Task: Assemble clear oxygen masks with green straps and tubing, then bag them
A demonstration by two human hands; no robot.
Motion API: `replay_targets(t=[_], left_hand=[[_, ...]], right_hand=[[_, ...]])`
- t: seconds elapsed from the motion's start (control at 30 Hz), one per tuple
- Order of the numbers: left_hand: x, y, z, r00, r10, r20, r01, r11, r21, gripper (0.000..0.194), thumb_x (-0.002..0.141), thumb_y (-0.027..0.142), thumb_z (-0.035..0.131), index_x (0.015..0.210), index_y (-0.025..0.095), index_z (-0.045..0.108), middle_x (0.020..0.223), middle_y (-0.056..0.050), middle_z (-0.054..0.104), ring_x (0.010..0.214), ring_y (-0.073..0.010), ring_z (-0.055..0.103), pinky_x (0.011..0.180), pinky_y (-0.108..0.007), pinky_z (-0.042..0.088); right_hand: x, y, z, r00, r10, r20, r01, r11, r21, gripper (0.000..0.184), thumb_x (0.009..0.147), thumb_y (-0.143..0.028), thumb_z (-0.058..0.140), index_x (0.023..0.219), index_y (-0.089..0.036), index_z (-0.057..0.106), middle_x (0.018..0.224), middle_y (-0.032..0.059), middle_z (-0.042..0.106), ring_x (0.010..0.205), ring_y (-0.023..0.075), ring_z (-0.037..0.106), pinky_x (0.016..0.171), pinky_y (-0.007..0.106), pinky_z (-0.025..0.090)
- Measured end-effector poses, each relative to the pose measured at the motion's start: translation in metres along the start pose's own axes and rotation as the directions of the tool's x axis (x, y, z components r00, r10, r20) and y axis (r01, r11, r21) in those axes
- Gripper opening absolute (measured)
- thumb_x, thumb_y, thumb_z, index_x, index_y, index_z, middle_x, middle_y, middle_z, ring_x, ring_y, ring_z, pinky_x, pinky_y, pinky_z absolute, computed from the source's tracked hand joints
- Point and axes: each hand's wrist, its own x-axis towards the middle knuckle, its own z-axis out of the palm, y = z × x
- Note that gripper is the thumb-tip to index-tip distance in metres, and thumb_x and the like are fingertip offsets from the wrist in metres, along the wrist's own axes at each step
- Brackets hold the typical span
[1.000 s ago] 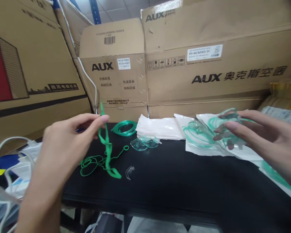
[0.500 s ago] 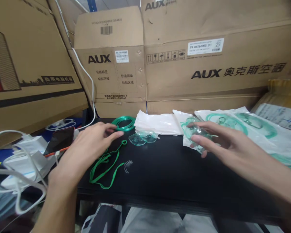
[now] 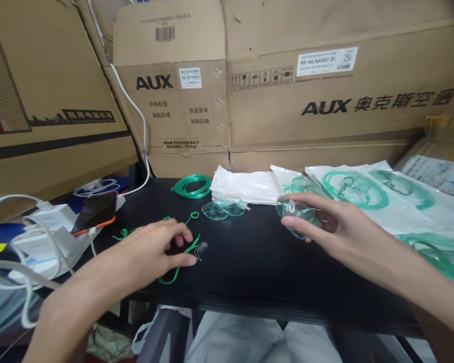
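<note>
My right hand point(image 3: 340, 222) grips a clear green-tinted oxygen mask point(image 3: 297, 214) above the table, fingers behind it and thumb in front. My left hand point(image 3: 155, 252) hovers low over green elastic straps point(image 3: 170, 281), thumb and fingers apart, with nothing seen between them; part of the straps is hidden under it. Just past its thumb lie thin curved metal strips point(image 3: 201, 251). Farther back on the table, more clear green mask pieces point(image 3: 225, 208) rest near a coil of green tubing point(image 3: 191, 187).
White packs point(image 3: 245, 184) lie along the back, and bagged masks with tubing point(image 3: 357, 190) at the right. A phone point(image 3: 96, 213), chargers point(image 3: 56, 224) and white cables crowd the left side. Large cardboard boxes point(image 3: 265, 116) wall off the back of the black table point(image 3: 245, 267).
My left hand let the green strap down onto the table, reached toward the tubing, then came back over the straps. My right hand brought the mask leftward and down from above the bagged masks.
</note>
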Motion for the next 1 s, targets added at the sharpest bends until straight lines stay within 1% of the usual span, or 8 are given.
replay_targets(t=[0.17,0.27,0.43,0.7,0.8,0.87,0.97,1.0], left_hand=[[-0.006,-0.013,0.017,0.993,-0.096,-0.067,0.100,0.994,0.046,0.028,0.092,0.051,0.062,0.083,0.027,0.074,0.082,-0.002,0.076,0.076,-0.0246,0.069,0.065,-0.032,0.040],[-0.002,-0.007,0.008,0.986,-0.147,-0.076,0.151,0.987,0.055,0.023,0.089,0.045,0.062,0.082,0.028,0.076,0.084,-0.003,0.078,0.078,-0.0267,0.071,0.068,-0.034,0.041],[0.011,-0.001,-0.015,0.916,-0.228,-0.331,0.267,0.960,0.079,0.031,0.093,0.048,0.056,0.081,0.027,0.075,0.080,-0.005,0.078,0.081,-0.0312,0.072,0.069,-0.036,0.039],[0.034,-0.024,0.004,0.913,-0.240,-0.328,0.285,0.954,0.094,0.023,0.094,0.039,0.054,0.102,0.026,0.072,0.108,-0.008,0.077,0.099,-0.0327,0.073,0.070,-0.036,0.042],[0.032,-0.004,-0.003,0.889,-0.154,-0.431,0.186,0.982,0.033,0.026,0.099,0.041,0.053,0.109,0.025,0.072,0.111,-0.008,0.077,0.103,-0.0315,0.072,0.077,-0.036,0.044],[0.030,0.024,-0.010,0.890,-0.062,-0.451,0.019,0.995,-0.100,0.033,0.103,0.050,0.052,0.105,0.026,0.074,0.106,-0.004,0.078,0.098,-0.0279,0.071,0.081,-0.035,0.045],[0.026,0.076,-0.011,0.944,0.118,-0.307,-0.230,0.904,-0.361,0.050,0.104,0.064,0.050,0.090,0.026,0.078,0.092,0.002,0.080,0.088,-0.0221,0.071,0.081,-0.031,0.045],[0.025,0.091,-0.007,0.942,0.196,-0.272,-0.301,0.850,-0.433,0.052,0.104,0.066,0.050,0.088,0.026,0.078,0.092,0.003,0.080,0.090,-0.0209,0.071,0.083,-0.029,0.045]], right_hand=[[-0.002,-0.002,0.002,1.000,-0.029,-0.001,0.029,0.999,-0.041,0.060,0.090,-0.083,0.059,0.132,-0.043,0.072,0.117,0.0025,0.080,0.092,0.0324,0.071,0.078,0.044,0.052],[-0.004,-0.005,0.002,0.999,-0.039,0.004,0.040,0.999,-0.027,0.056,0.092,-0.081,0.059,0.133,-0.045,0.071,0.130,-0.0010,0.077,0.104,0.0332,0.070,0.085,0.045,0.051],[-0.005,-0.004,0.001,0.998,-0.048,0.029,0.049,0.998,-0.027,0.056,0.091,-0.083,0.059,0.134,-0.049,0.070,0.138,-0.0042,0.074,0.110,0.0341,0.068,0.086,0.045,0.051],[-0.007,-0.003,0.001,0.995,-0.074,0.071,0.074,0.997,-0.004,0.053,0.092,-0.079,0.061,0.135,-0.048,0.070,0.138,-0.0037,0.075,0.115,0.0337,0.069,0.094,0.046,0.053],[-0.006,-0.001,0.004,0.992,-0.086,0.087,0.085,0.996,0.014,0.052,0.093,-0.076,0.063,0.136,-0.048,0.069,0.144,-0.0040,0.072,0.127,0.0336,0.067,0.102,0.048,0.053],[-0.005,0.001,0.007,0.992,-0.087,0.089,0.086,0.996,0.013,0.051,0.093,-0.075,0.065,0.137,-0.050,0.068,0.150,-0.0054,0.069,0.137,0.0339,0.061,0.107,0.050,0.051],[-0.003,0.000,0.008,0.993,-0.103,0.063,0.104,0.995,-0.011,0.051,0.095,-0.070,0.066,0.141,-0.048,0.068,0.151,-0.0033,0.068,0.141,0.0354,0.059,0.113,0.053,0.049],[-0.002,-0.002,0.007,0.990,-0.129,0.061,0.130,0.991,-0.015,0.048,0.097,-0.066,0.066,0.140,-0.045,0.069,0.150,-0.0013,0.070,0.139,0.0354,0.061,0.113,0.053,0.048]])
